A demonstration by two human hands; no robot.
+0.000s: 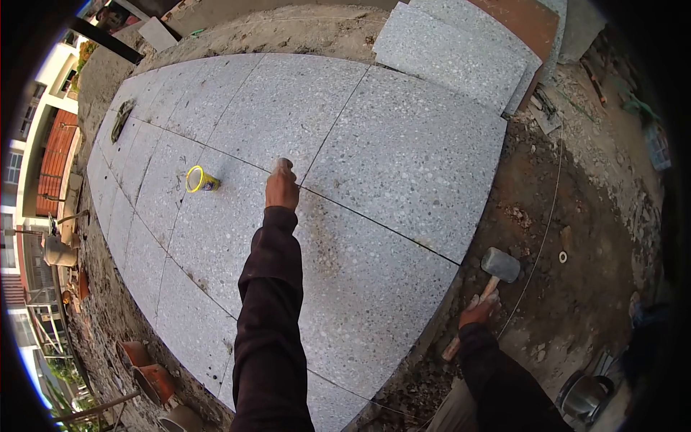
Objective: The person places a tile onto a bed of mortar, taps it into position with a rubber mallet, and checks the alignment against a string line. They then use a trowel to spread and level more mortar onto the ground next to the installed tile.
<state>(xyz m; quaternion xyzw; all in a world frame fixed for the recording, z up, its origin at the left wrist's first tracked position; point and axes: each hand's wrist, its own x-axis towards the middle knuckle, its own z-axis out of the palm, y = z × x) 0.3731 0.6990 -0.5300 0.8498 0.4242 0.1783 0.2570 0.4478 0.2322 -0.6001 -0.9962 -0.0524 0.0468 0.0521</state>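
My right hand (481, 311) is wrapped round the wooden handle of a rubber mallet (501, 265). The mallet's grey head is up and away from me, over the bare soil just off the paving's right edge. Stretched out ahead, my left hand (283, 189) is over the speckled grey floor tiles (403, 158), near where several joints meet. Its fingers are curled together; whether anything small is in them is hidden. To its left stands a yellow-rimmed tub (200, 180) on a tile.
Stacked loose slabs (453, 43) lie at the far right. A string line (553, 216) runs over the soil beside a small pale ring (563, 257). A dark cloth-like bundle (122, 120) rests on the far-left tiles. Orange buckets (155, 384) and a metal bowl (584, 396) sit nearer me.
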